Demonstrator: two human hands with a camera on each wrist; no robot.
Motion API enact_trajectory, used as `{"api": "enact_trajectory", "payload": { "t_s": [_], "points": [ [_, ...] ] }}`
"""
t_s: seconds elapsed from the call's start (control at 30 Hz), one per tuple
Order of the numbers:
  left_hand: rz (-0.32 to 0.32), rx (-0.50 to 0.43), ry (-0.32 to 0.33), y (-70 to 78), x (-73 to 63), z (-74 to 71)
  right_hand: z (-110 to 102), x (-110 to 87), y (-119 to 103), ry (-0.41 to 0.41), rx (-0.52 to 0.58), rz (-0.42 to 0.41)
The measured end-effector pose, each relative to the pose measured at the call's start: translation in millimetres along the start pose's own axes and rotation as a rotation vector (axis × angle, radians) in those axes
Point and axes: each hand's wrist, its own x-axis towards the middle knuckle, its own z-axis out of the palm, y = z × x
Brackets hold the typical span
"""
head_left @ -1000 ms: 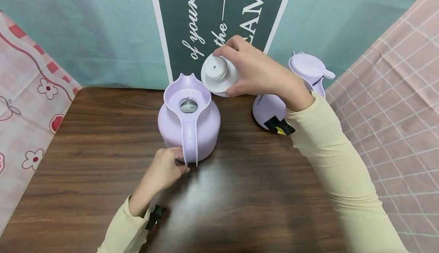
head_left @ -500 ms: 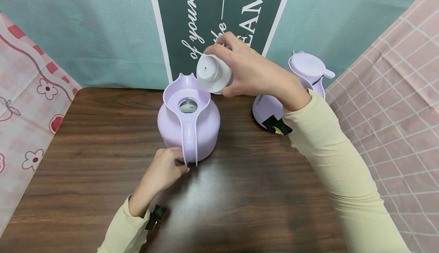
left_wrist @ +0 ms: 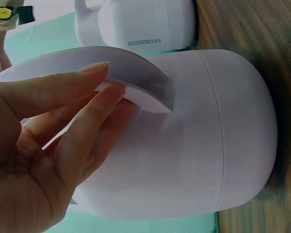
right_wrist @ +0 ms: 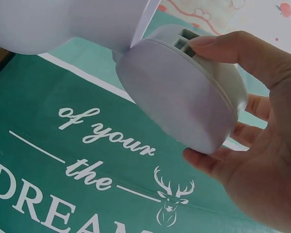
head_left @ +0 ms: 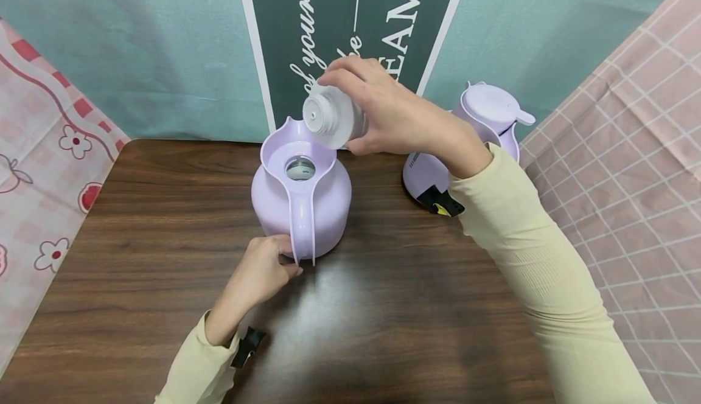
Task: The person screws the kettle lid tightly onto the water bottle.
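A lilac thermos jug (head_left: 331, 209) stands on the table with its round mouth uncovered and its spout toward the back. My left hand (head_left: 265, 270) grips the lower end of the jug's handle (head_left: 301, 215); in the left wrist view, thumb and fingers pinch the handle's edge (left_wrist: 145, 99). Above the jug's right rim, my right hand (head_left: 383, 106) holds the jug's lid (head_left: 342, 121) by its sides. The lid is tilted, its white threaded plug facing toward me and left. In the right wrist view the lid's lilac side overlaps the jug's rim, with the thumb at a slotted part.
A second lilac jug (head_left: 432, 176) with its lid on stands at the back right, partly behind my right forearm. The brown wooden table (head_left: 164, 221) ends at a teal cloth (head_left: 181, 57) with a lettered dark panel. Patterned pink cloths hang at both sides.
My right hand has carried the lid left over the jug's rim, tilting its plug further to the left. The left hand and the jug have stayed in place.
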Motion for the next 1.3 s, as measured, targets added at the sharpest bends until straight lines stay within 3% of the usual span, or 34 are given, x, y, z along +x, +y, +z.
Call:
{"api": "enact_trajectory", "payload": {
  "t_s": [0.27, 0.53, 0.73, 1.13, 1.3],
  "points": [
    [0.005, -0.001, 0.001, -0.4, 0.2, 0.3, 2.9, 2.0, -0.7, -0.004, 0.011, -0.072],
    [-0.006, -0.006, -0.001, -0.6, 0.1, 0.8, 4.0, 0.5, -3.1, -0.018, -0.006, -0.050],
    [-0.009, -0.008, -0.005, -0.2, 0.2, 0.7, 5.9, -0.4, -1.3, 0.022, -0.004, -0.071],
    [-0.021, -0.009, -0.019, -0.3, -0.1, 0.4, 6.1, 0.3, -2.0, 0.003, -0.020, -0.028],
    [-0.019, -0.007, -0.012, -0.7, -0.5, 1.5, 5.4, 0.2, -5.1, -0.039, 0.004, 0.029]
  ]
}}
